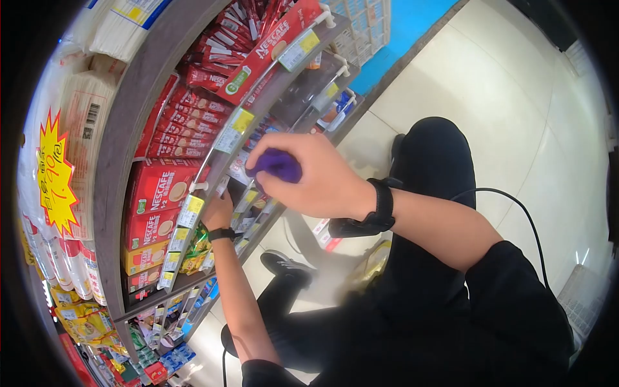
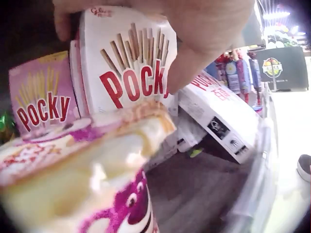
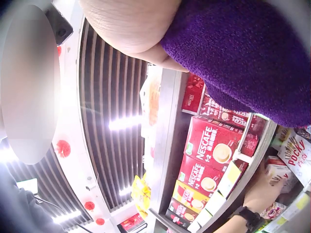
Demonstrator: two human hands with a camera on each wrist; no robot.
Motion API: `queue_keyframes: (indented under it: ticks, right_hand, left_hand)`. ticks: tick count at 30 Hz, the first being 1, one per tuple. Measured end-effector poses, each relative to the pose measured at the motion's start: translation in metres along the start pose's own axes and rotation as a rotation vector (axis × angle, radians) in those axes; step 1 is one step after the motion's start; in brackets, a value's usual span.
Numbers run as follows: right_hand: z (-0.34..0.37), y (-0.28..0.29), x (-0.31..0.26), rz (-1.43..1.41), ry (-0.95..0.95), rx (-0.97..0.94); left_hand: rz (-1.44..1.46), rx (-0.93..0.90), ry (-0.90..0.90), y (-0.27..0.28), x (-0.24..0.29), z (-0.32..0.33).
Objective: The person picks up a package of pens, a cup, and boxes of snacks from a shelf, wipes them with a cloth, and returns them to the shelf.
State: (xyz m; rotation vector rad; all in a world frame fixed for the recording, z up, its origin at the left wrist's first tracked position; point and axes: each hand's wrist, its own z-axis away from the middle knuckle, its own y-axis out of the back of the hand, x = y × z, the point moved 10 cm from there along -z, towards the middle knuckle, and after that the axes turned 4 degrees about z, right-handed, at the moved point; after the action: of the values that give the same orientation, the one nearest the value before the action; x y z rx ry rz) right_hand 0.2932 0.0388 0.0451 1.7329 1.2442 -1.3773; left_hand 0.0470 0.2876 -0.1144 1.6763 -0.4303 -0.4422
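Observation:
My right hand (image 1: 329, 180) holds a bunched purple cloth (image 1: 280, 166) in front of the shelves, fingers and thumb curled round it; the cloth (image 3: 238, 53) fills the upper right of the right wrist view. Lower down, my left hand (image 1: 219, 211) reaches into a shelf. In the left wrist view that hand (image 2: 209, 34) grips a white Pocky box (image 2: 129, 58) from above, fingers on one side, thumb on the other. A pink Pocky box (image 2: 43, 92) stands to its left, and another white box (image 2: 218, 116) leans at its right. A blurred cream and purple package (image 2: 97, 170) is nearest the camera.
Red Nescafe boxes (image 1: 158, 187) and sachets stand on the neighbouring shelf, behind price tags (image 1: 233, 131) along its edge. Bent legs in black (image 1: 432, 168) are over the tiled floor (image 1: 516, 97). A black cable (image 1: 525, 209) loops near the right arm.

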Motion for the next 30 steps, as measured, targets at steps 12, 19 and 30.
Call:
queue_keyframes:
  ticks: [12,19,30]
  right_hand:
    - [0.000,0.017,0.000,0.040,0.081,0.143]
    - [0.000,0.036,-0.006,0.139,0.117,0.309]
    - [0.001,0.052,-0.011,0.096,0.136,0.369]
  left_hand:
    - [0.090,0.410,-0.302,0.138,0.096,0.154]
    - [0.386,-0.025,-0.265,0.109,0.135,0.182]
    - [0.305,-0.270,-0.505,-0.132,0.153,0.124]
